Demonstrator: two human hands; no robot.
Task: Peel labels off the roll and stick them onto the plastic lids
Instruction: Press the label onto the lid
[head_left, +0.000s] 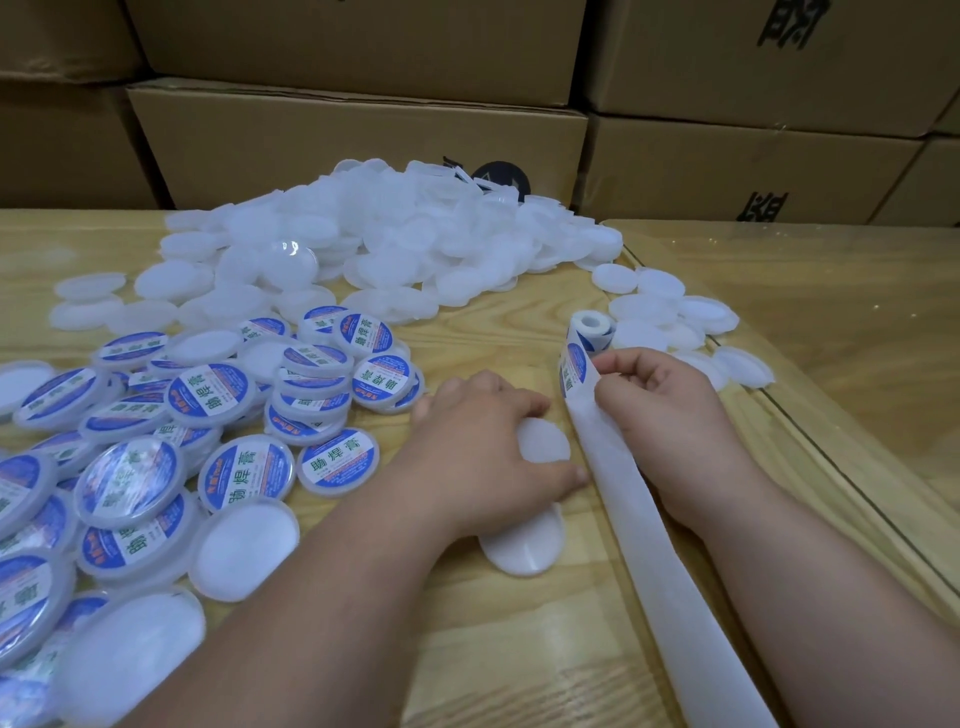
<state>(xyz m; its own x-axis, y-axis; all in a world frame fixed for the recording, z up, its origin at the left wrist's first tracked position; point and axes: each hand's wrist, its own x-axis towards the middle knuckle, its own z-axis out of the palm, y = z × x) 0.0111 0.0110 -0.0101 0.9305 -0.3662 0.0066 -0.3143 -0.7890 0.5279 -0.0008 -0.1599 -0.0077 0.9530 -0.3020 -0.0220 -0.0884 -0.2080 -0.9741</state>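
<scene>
Stacked brown cardboard boxes (358, 140) wall off the far edge of the light wood-grain tabletop (519, 649), which carries a clear glass sheet whose edge shows on the right side.

Big heap of plain translucent white round plastic lids (395, 244) sits at the far middle of the tabletop and spills toward the left edge. Smaller scatter of the same bare lids (670, 306) lies near the glass seam on the right. Pile of lids already carrying blue-and-white round labels (208, 395) covers the left edge down to the near left corner, overlapping each other, with a few bare ones mixed in.

Small white label roll (592, 330) stands near the middle, just beyond the right hand. Its white backing strip (660, 561) runs from the roll toward the near edge, passing between the two forearms.

Left hand (483, 457) rests palm-down over a bare white plastic lid (545, 441), fingers curled loosely over it, thumb tip at its near rim. Second bare lid (524, 540) lies partly under the left wrist.

Right hand (670, 415) is beside the strip, fingers curled, thumb and forefinger pinching a blue-and-white label (574, 371) at the strip's upper end, just below the roll. Label is partly lifted and curved off the backing; how much still sticks I cannot tell.
</scene>
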